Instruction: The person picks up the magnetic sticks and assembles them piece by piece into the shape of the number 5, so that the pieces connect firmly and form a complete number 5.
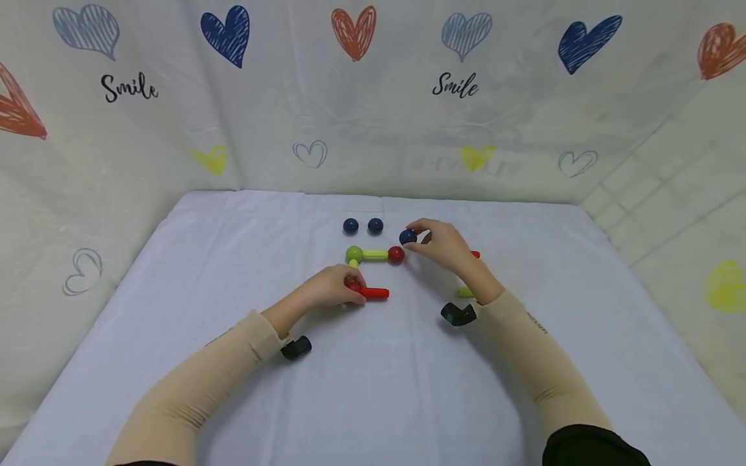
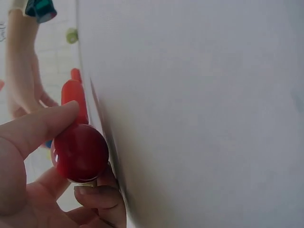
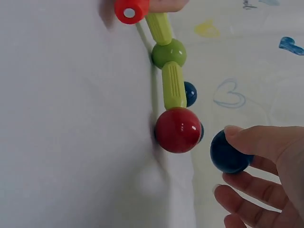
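The left hand (image 1: 335, 287) has its thumb and fingers closed around the near red ball (image 2: 80, 153) and the beginning of a red stick (image 1: 375, 293), which points to 3 o'clock. From this ball a short green stick (image 1: 353, 263), partly covered by the hand, goes toward 12 o'clock to the green ball (image 1: 353, 254). Beyond the green ball, one blue ball (image 1: 351, 226) lies at 12 o'clock and another blue ball (image 1: 375, 226) between 1 and 2 o'clock, both loose. From the green ball, a second green stick (image 1: 375, 255) runs to 3 o'clock and ends in the far red ball (image 1: 396, 255).

At 1 o'clock from that one, the third blue ball (image 1: 408, 237) is pinched between thumb and fingers of the right hand (image 1: 445, 246), apart from the red ball. A green piece (image 1: 465, 292) at 5 o'clock from this hand and a red piece (image 1: 475, 254) at 3 o'clock are partly hidden.

I judge the joining about half done: three balls and three sticks seem connected; the three blue balls and probably these two pieces remain unattached.
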Available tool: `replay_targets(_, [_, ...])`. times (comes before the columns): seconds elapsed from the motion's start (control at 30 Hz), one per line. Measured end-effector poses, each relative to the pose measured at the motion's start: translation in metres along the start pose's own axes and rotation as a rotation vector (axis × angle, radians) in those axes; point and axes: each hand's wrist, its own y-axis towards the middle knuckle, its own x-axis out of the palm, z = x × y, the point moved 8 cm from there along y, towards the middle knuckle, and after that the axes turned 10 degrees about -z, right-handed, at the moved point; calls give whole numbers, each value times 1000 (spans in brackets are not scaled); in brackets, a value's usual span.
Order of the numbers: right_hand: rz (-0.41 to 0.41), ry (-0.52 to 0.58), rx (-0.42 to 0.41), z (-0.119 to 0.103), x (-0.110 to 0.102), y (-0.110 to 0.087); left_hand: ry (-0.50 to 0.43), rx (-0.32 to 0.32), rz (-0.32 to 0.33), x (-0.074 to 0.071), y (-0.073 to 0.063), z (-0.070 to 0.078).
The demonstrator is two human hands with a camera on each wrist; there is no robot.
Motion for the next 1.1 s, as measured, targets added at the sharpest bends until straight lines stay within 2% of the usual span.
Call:
replay_targets(0.23, [-97, 61, -80, -1, 17, -26, -42, 11, -5, 0, -2, -1])
replay_targets(0.53, [-216, 53, -128, -3, 43, -49, -98, 22, -11, -1, -3, -3])
replay_targets(0.83, [-274, 118, -176, -6, 52, -56, -98, 27, -13, -1, -3, -5])
replay_targets(1.1, [-300, 130, -201, -15, 56, -56, -79, 25, -30, -1, -3, -3])
